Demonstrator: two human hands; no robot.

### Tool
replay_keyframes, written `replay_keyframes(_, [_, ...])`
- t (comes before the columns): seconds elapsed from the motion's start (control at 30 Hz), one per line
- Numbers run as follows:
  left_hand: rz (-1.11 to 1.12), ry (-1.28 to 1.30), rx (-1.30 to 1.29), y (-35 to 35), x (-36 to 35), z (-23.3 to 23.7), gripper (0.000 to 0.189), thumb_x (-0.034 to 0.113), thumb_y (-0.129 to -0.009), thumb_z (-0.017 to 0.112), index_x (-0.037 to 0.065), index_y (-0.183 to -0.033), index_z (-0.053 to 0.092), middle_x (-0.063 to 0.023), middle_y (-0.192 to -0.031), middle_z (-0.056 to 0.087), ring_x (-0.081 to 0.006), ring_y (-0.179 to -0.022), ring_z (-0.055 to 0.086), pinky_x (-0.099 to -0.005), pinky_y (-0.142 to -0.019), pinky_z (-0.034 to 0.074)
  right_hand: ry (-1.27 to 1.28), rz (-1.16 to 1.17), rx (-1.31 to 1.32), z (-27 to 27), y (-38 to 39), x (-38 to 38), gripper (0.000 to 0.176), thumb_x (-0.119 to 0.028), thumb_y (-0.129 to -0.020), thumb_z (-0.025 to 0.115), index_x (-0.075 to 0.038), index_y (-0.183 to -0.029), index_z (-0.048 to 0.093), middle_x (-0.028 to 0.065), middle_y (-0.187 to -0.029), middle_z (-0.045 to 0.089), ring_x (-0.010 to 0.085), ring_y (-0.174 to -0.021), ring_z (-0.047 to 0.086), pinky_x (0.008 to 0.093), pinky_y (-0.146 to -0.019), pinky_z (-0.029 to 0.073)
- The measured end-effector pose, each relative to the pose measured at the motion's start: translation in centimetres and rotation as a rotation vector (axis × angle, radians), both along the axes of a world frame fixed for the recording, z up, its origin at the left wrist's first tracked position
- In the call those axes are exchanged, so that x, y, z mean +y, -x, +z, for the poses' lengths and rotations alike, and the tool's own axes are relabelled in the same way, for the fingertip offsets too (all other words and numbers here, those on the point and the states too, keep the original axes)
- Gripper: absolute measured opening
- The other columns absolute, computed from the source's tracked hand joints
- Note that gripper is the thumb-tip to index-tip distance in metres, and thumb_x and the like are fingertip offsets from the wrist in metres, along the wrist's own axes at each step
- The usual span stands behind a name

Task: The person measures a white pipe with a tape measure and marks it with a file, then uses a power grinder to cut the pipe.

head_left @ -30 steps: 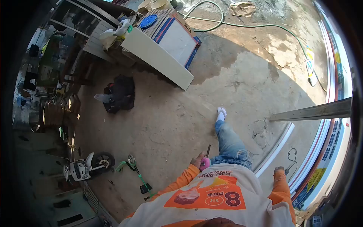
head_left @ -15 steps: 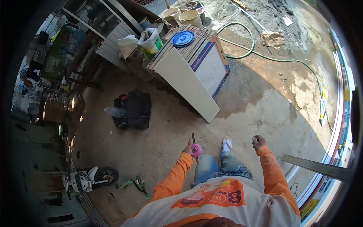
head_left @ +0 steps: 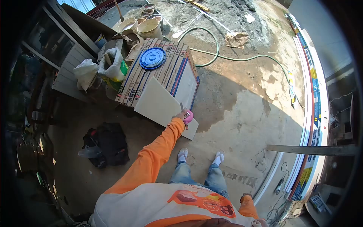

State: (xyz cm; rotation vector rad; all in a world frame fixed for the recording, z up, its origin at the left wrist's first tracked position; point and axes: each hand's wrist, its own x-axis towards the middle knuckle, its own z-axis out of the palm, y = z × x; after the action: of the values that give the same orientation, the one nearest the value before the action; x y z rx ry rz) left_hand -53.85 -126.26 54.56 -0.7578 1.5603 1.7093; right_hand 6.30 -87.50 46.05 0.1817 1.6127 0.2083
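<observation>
My left hand (head_left: 179, 115) is gripping a round pink object (head_left: 188, 117) and a thin stick (head_left: 181, 106) at the frame's centre, over the pale board (head_left: 159, 101). My right hand (head_left: 245, 196) is hanging lower right; I'm finding its grip unreadable.

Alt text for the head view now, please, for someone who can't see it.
The left hand grips a round pink object and thin stick over a pale slab at a stack of boxes topped by a blue lid. The right hand hangs low, its grip unclear; a dark bundle lies on the floor.
</observation>
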Motion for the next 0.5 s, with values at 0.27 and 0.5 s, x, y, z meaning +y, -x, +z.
replay_keyframes(0.27, [-0.057, 0.792, 0.216, 26.5, 1.9, -8.1, 0.063, 0.053, -0.078, 0.06, 0.006, -0.119, 0.055, -0.0147, -0.11, 0.063, -0.0269, -0.105, 0.061, -0.0403, -0.093, 0.047, -0.662, -2.069, 0.479, 11.0, -11.0, -18.7, 0.028, -0.028, -0.088, 0.055, -0.013, -0.112, 0.055, 0.0077, -0.09, 0.062, 0.0234, -0.074, 0.058, 0.0387, -0.058, 0.045])
replay_keyframes(0.5, [-1.505, 1.569, 0.658, 39.6, -8.1, -17.5, 0.03, 0.031, -0.082, 0.061, 0.008, -0.101, 0.065, -0.0122, -0.104, 0.063, -0.0253, -0.098, 0.06, -0.0415, -0.079, 0.047, -0.55, -2.119, 0.508, 14.8, -4.0, -25.6, 0.025, -0.024, -0.09, 0.055, -0.005, -0.106, 0.057, 0.0114, -0.076, 0.065, 0.0198, -0.054, 0.062, 0.0332, -0.044, 0.047])
